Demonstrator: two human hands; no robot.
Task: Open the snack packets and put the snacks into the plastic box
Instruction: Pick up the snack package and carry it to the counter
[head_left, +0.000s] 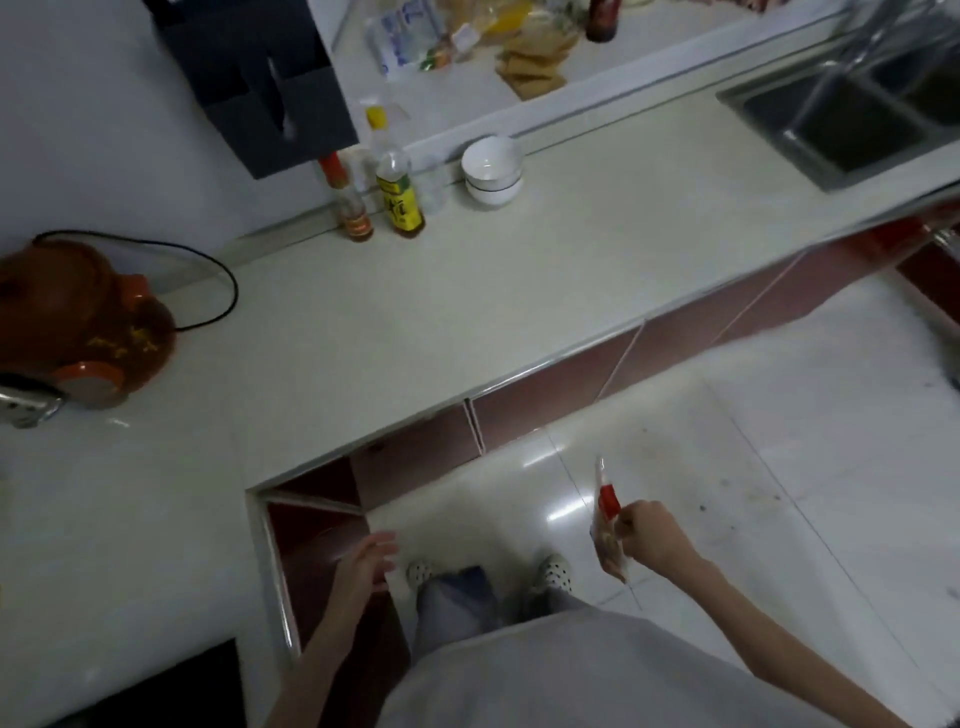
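Beside the counter edge (519, 379), right grip (647, 532) pinches snack packet (609, 525); left grip (369, 564) hangs slack, holding nothing.

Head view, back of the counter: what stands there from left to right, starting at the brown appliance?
Brown appliance → red-capped bottle → yellow-labelled bottle → stacked white bowls → sink. A small clear container between the yellow-labelled bottle and the stacked white bowls is too blurred to name.
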